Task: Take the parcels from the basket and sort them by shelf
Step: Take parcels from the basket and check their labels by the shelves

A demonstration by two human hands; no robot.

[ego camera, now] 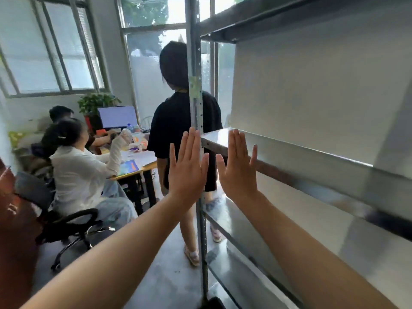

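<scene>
Grey metal shelving (323,166) filled the right side of the view, its boards shiny, with the front post (196,63) rising at their left end. Both hands were raised flat in front of it, backs toward the camera.

The left hand (186,172) hung beside the post. Its fingers (188,143) were straight and pressed close together, the thumb angled out to the right, and it held nothing. Its edge overlapped the post in the view and may have touched the metal, though that could not be settled.

The right hand (239,172) was up in front of the corner of the middle shelf (217,139). Its fingers (236,141) were straight too, with the little finger a bit apart from the others and the thumb out to the left. It also held nothing, and whether it touched the shelf edge I could not tell. The two thumbs pointed toward each other, near but apart.

Beyond the post a person in a black shirt (176,130) stood with back turned. Further left, a person in a white top (80,175) sat on an office chair (66,221) at a desk (149,165). A second seated person (61,112) was behind. A monitor (117,117) and a potted plant (95,102) stood near the windows (44,52).
</scene>
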